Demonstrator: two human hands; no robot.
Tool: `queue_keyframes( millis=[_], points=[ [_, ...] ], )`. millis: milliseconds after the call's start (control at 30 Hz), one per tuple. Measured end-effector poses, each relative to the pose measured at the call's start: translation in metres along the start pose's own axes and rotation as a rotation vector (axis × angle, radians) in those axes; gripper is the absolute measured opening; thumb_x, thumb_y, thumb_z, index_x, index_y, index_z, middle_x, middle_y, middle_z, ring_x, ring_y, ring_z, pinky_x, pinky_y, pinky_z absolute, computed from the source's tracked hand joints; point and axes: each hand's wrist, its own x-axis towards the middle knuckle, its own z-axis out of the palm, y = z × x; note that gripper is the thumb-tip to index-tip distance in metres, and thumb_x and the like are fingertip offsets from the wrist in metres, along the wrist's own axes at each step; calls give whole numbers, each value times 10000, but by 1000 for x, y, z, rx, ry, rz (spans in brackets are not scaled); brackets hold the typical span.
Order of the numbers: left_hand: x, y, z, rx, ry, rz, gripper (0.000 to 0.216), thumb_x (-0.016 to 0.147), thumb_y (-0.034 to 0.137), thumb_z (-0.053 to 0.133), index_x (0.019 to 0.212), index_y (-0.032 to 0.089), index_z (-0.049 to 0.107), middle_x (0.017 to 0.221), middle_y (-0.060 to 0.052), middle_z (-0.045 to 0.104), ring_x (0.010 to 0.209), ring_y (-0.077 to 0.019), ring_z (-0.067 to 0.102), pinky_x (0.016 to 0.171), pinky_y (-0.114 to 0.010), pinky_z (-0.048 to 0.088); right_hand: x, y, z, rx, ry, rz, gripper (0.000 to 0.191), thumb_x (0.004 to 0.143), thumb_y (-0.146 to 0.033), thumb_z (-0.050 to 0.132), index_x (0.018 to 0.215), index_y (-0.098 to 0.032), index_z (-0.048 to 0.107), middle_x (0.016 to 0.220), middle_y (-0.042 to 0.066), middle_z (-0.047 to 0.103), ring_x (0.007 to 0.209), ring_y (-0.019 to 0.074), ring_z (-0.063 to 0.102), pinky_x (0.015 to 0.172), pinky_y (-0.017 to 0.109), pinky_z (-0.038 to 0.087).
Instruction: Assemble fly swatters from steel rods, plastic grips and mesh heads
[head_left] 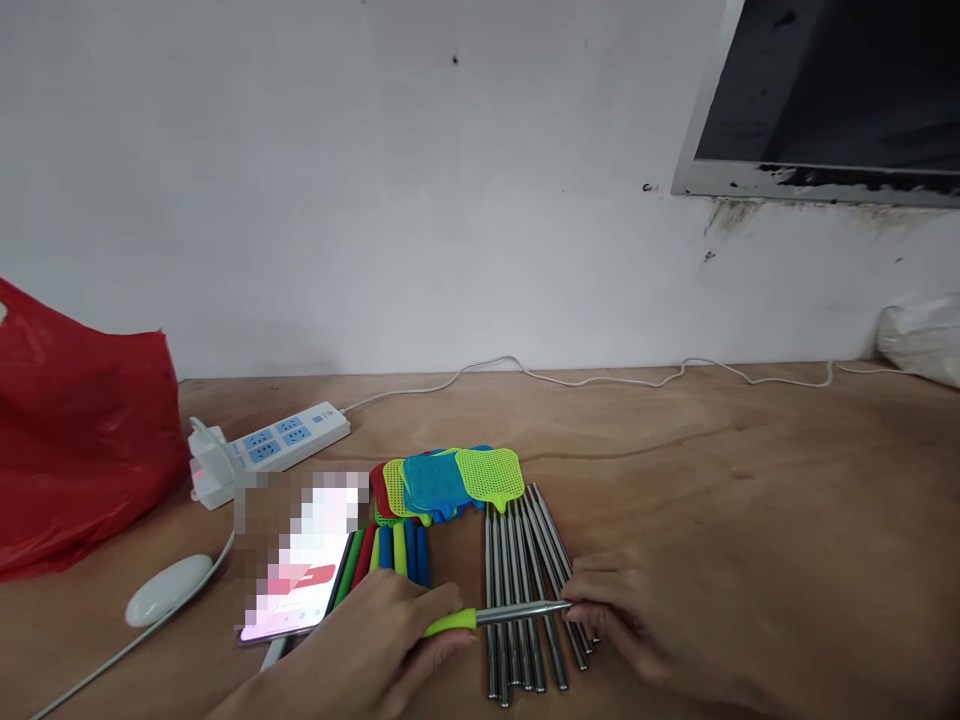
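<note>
My left hand [405, 625] is closed around a yellow-green handle sleeve [452, 622], which sits on one end of a metal rod [521, 611]. The thumb and fingers of my right hand [619, 615] pinch the rod's other end. Below this rod, several loose metal rods [514, 580] lie side by side on the table. Beyond them is an overlapping pile of perforated fly swatter heads [435, 485] in red, yellow-green, blue and green. Several coloured handle sleeves [400, 550] lie in a row behind my left hand, which partly covers them.
A lit phone [307, 570], partly pixelated, lies left of the sleeves. Farther left are a white power strip [292, 440] with a plugged-in adapter, a white oval device [169, 590] and a red plastic bag [82, 430]. A thin cable [585, 382] runs along the wall on the wooden table [750, 480].
</note>
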Motion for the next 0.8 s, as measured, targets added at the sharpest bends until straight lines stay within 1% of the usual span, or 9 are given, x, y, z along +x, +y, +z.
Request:
queue_keyframes(
  millis=[167,267,400,467,533,600,700,767,800],
  points=[
    [3,4,-4,-39,-12,-36,347,1070,393,315,885,231,560,743,-9,679,597,-201,578,556,-274,310,0,4,1,112,57,9,326,1017,-284,380,823,-187,623,730,38,609,653,162,552,593,282,376],
    [7,10,-7,-88,-18,-93,305,1062,372,343,904,231,563,768,-4,668,620,-197,576,571,-271,318,-2,7,0,266,120,120,318,1010,-370,432,837,-194,634,706,24,604,649,160,555,599,283,395],
    [13,17,-2,-172,-15,-212,344,1064,393,306,862,230,531,763,2,634,655,-198,592,593,-272,342,8,9,7,794,229,291,369,949,-519,530,788,-195,598,631,-12,584,551,123,553,544,252,439],
    [16,19,2,-185,-1,-251,356,1061,414,291,864,232,525,761,-3,631,673,-206,606,604,-277,359,17,8,13,1037,262,324,384,878,-575,618,885,-191,630,627,-26,590,472,98,522,466,226,421],
    [18,19,6,-189,15,-267,350,1061,423,283,902,237,533,793,-11,648,707,-217,627,628,-286,382,25,4,19,1233,240,369,431,794,-583,717,938,-180,664,620,-25,595,447,88,505,410,200,397],
    [18,20,9,-196,32,-275,347,1061,424,270,938,240,537,821,-17,664,730,-225,642,636,-296,396,32,-1,25,1369,252,406,423,745,-539,788,922,-164,701,650,-8,610,499,88,526,419,182,406],
    [18,23,12,-226,100,-277,380,1061,441,232,952,243,538,831,-19,679,760,-228,653,650,-306,423,38,-7,31,1452,426,422,373,731,-496,820,870,-160,739,715,5,609,613,86,543,497,162,448],
    [18,27,16,-270,168,-278,424,1060,479,206,950,250,544,827,-12,685,768,-218,653,669,-303,444,41,-9,34,1403,527,416,370,753,-521,793,849,-167,743,698,-6,586,581,76,514,489,161,445],
    [18,29,17,-302,197,-276,445,1057,506,199,942,254,548,824,-7,686,764,-209,649,680,-300,453,42,-10,35,1369,544,411,385,766,-546,771,843,-170,740,667,-15,572,536,71,490,460,164,430]
  ],
)
